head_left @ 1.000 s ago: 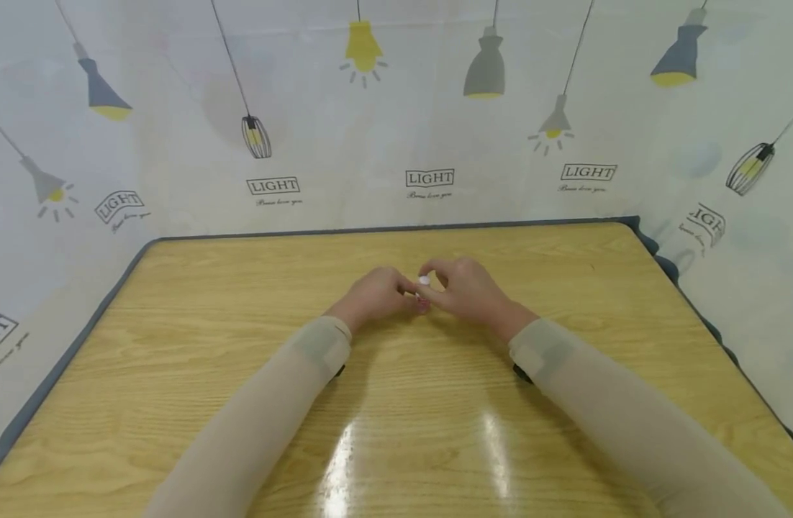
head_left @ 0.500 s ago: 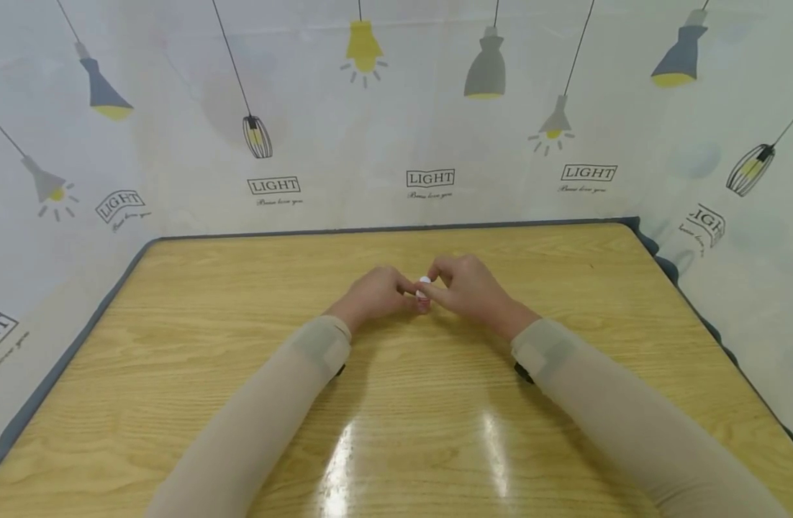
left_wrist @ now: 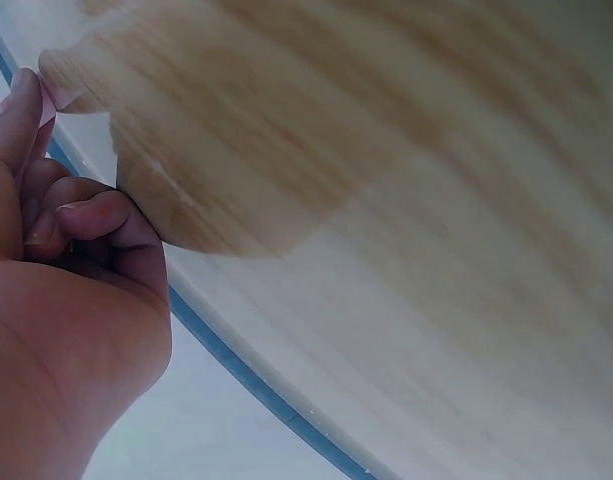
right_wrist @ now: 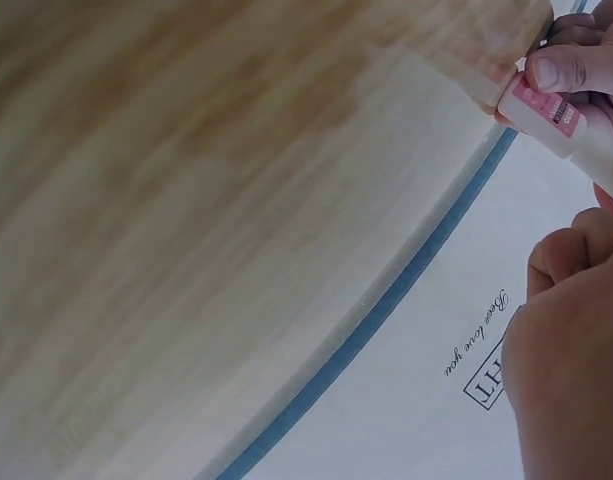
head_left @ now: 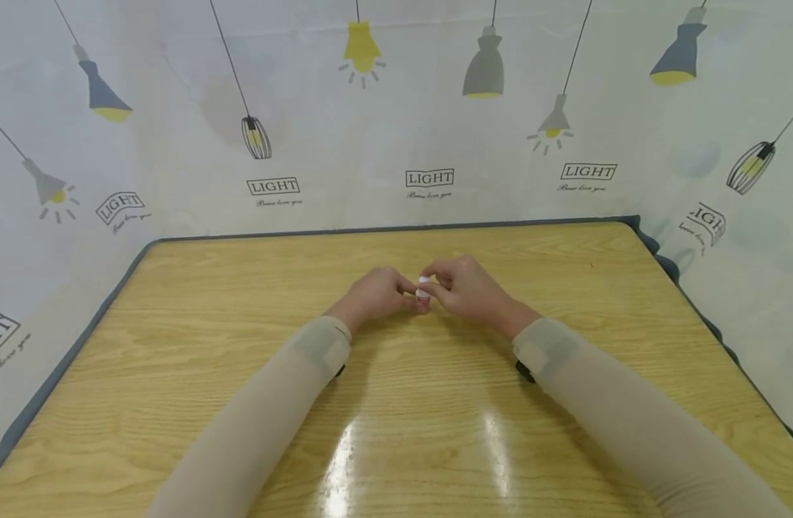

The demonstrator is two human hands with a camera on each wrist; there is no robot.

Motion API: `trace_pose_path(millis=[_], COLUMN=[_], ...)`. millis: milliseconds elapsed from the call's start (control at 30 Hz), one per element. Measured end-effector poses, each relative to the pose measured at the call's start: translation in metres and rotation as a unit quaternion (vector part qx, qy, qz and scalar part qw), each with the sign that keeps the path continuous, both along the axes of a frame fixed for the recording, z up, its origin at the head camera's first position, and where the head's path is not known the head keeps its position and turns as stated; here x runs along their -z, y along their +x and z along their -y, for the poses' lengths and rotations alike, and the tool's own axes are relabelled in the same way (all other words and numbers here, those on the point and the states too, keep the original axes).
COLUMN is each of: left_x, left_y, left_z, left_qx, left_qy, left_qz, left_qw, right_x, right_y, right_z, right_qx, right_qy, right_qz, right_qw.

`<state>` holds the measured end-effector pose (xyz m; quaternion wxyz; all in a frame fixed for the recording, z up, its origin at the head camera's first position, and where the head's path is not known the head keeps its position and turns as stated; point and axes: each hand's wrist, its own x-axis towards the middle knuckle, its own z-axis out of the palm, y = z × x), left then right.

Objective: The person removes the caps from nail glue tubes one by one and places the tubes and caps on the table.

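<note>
A small white bottle (right_wrist: pixel 576 152) with a pink label stands upright on the table, between both hands in the head view. My left hand (head_left: pixel 379 293) pinches its body between thumb and fingers. At the bottle's top, the thumb and index finger of my right hand (head_left: pixel 470 288) pinch the white cap (head_left: pixel 424 280). In the left wrist view only a pink sliver of the label (left_wrist: pixel 48 106) shows behind the left fingers. The right wrist view has the left thumb pressing on the label, while the right hand (right_wrist: pixel 576 330) partly hides the cap end.
The bottle stands on a wood-grain table (head_left: pixel 435 403) with a blue-grey edge (head_left: pixel 293 234). A pale curtain (head_left: pixel 345 144) printed with lamps surrounds the table at the back and sides. Light reflections lie on the tabletop near the front.
My right thumb and index finger have shifted slightly around the cap, and more white shows beneath the thumb. My left hand stays on the bottle in nearly the same place.
</note>
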<state>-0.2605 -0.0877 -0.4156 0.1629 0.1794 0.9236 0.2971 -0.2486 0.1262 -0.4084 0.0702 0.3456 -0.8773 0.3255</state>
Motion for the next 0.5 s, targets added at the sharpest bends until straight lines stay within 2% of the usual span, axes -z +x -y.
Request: trace_pose_path(millis=[200, 367, 500], left_x=[-0.0010, -0.0015, -0.0015], left_y=[0.0006, 0.0005, 0.0001], left_z=[0.0001, -0.0002, -0.0002], left_qx=[-0.002, -0.003, -0.003], left_qy=[-0.002, -0.002, -0.003], left_qz=[-0.001, 0.004, 0.004], left_qw=[1.0000, 1.0000, 1.0000], right_x=[0.0012, -0.0021, -0.0046], right_y=[0.0001, 0.0032, 0.0051], right_z=[-0.0006, 0.0021, 0.0043], right_qx=[-0.015, 0.022, 0.055], right_qy=[0.003, 0.028, 0.048], right_qz=[-0.025, -0.059, -0.068], right_qw=[0.9996, 0.9976, 0.9950])
